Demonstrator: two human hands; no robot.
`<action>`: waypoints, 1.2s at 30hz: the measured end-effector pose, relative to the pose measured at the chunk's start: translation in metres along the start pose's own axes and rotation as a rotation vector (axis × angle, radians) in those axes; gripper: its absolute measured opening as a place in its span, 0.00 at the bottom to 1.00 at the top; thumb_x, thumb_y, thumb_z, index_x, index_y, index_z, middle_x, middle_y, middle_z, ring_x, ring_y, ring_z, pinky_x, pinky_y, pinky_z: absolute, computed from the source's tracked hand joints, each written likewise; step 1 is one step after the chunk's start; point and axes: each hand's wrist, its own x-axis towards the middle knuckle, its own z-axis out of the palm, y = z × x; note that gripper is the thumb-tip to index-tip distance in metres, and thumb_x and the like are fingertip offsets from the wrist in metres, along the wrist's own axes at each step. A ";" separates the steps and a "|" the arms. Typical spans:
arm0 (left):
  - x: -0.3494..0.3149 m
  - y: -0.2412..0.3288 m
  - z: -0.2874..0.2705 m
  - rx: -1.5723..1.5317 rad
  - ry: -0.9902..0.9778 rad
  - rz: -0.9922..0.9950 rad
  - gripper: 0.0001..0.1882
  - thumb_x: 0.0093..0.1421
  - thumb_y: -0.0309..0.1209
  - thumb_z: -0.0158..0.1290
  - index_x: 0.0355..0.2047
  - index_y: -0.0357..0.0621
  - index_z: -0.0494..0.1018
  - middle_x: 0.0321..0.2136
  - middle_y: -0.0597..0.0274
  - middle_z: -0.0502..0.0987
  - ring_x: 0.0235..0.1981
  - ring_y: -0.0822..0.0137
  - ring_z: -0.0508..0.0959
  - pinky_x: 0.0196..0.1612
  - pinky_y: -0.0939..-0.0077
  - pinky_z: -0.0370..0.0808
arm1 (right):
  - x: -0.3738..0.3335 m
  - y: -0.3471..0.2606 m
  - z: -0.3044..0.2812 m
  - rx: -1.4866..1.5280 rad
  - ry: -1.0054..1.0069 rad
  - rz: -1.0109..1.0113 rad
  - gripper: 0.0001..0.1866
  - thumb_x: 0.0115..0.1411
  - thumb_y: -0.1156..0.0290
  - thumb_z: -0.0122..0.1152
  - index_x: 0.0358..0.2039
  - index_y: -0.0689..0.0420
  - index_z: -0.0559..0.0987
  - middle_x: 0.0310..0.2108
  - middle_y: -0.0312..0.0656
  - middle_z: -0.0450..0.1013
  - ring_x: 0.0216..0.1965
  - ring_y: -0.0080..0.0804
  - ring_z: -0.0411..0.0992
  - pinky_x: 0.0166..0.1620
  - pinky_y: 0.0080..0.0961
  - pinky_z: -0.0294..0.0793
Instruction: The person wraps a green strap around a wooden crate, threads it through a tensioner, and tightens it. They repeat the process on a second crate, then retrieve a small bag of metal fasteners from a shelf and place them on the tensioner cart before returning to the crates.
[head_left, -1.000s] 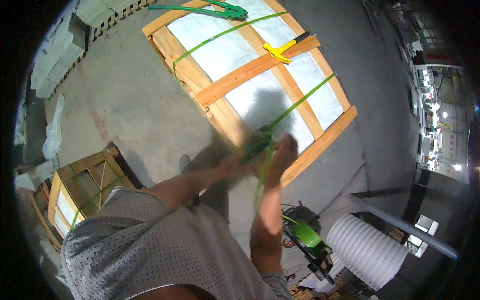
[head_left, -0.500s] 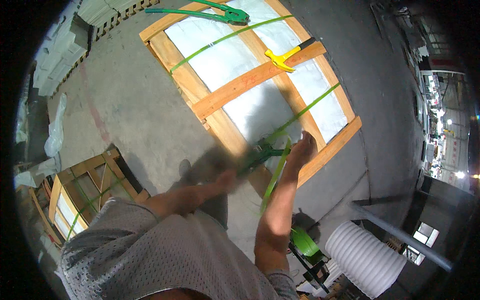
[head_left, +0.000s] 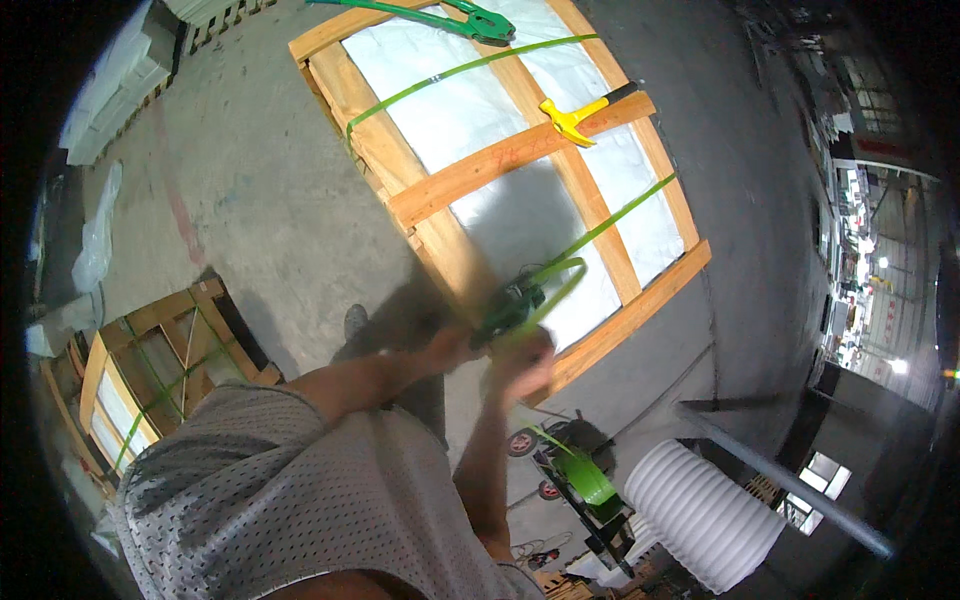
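A dark green strapping tensioner (head_left: 512,305) sits at the near edge of a wood-framed crate (head_left: 436,258), on the green strap (head_left: 622,213) that crosses the crate's top. My left hand (head_left: 452,348) is closed around the tool's near end, its fingers partly blurred. Close beside it, my right hand (head_left: 524,362) is curled at the tool's lever side, also blurred; the lever itself is hidden by the hand. A free length of strap (head_left: 566,287) loops up from the tool and bends back down towards my right hand.
A yellow claw hammer (head_left: 570,122) and a green long-handled tool (head_left: 484,24) lie on the crate. A strap reel on a wheeled cart (head_left: 588,482), a white foam roll (head_left: 705,515) and a metal pole (head_left: 785,480) are at lower right. Another strapped crate (head_left: 180,350) stands left.
My right hand has swung left and towards me, close to my left hand. The loose strap loop has shifted with it. The tensioner stays at the crate's near edge.
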 end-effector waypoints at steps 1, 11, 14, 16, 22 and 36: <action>-0.003 0.012 -0.004 0.232 -0.013 -0.066 0.32 0.55 0.47 0.57 0.57 0.46 0.64 0.33 0.47 0.79 0.34 0.49 0.80 0.37 0.56 0.76 | 0.022 0.005 -0.001 0.085 0.030 0.001 0.14 0.62 0.64 0.50 0.35 0.63 0.76 0.25 0.40 0.71 0.29 0.32 0.68 0.34 0.31 0.70; 0.006 -0.009 0.009 0.001 0.016 -0.076 0.35 0.56 0.55 0.54 0.56 0.45 0.63 0.37 0.44 0.76 0.31 0.51 0.79 0.38 0.58 0.75 | 0.154 0.012 0.024 0.281 -0.056 0.511 0.17 0.61 0.64 0.53 0.38 0.67 0.78 0.27 0.42 0.73 0.24 0.27 0.67 0.28 0.26 0.66; 0.005 -0.002 -0.002 -0.134 -0.085 -0.099 0.35 0.56 0.56 0.54 0.54 0.45 0.65 0.34 0.47 0.77 0.18 0.56 0.78 0.29 0.61 0.76 | 0.110 -0.007 0.006 0.161 -0.100 0.350 0.16 0.63 0.65 0.51 0.37 0.68 0.77 0.33 0.45 0.73 0.34 0.32 0.69 0.38 0.28 0.69; 0.003 0.008 -0.012 0.104 -0.180 -0.093 0.33 0.56 0.56 0.54 0.53 0.43 0.67 0.33 0.47 0.77 0.14 0.58 0.76 0.27 0.62 0.76 | 0.059 -0.010 -0.006 0.159 -0.119 0.278 0.16 0.65 0.66 0.49 0.37 0.68 0.76 0.36 0.47 0.73 0.38 0.34 0.69 0.42 0.29 0.69; -0.001 0.014 -0.010 0.103 -0.018 -0.060 0.31 0.56 0.50 0.57 0.51 0.42 0.67 0.37 0.43 0.76 0.34 0.48 0.78 0.41 0.56 0.74 | 0.007 0.007 0.005 0.165 0.081 0.033 0.14 0.66 0.68 0.46 0.39 0.65 0.76 0.27 0.38 0.68 0.28 0.23 0.64 0.32 0.23 0.66; -0.007 0.030 -0.013 0.083 -0.014 0.028 0.33 0.58 0.56 0.52 0.51 0.41 0.67 0.20 0.53 0.76 0.16 0.56 0.77 0.30 0.59 0.76 | 0.169 0.018 0.027 0.195 0.004 0.474 0.17 0.61 0.63 0.52 0.36 0.67 0.76 0.20 0.35 0.63 0.21 0.24 0.60 0.25 0.25 0.61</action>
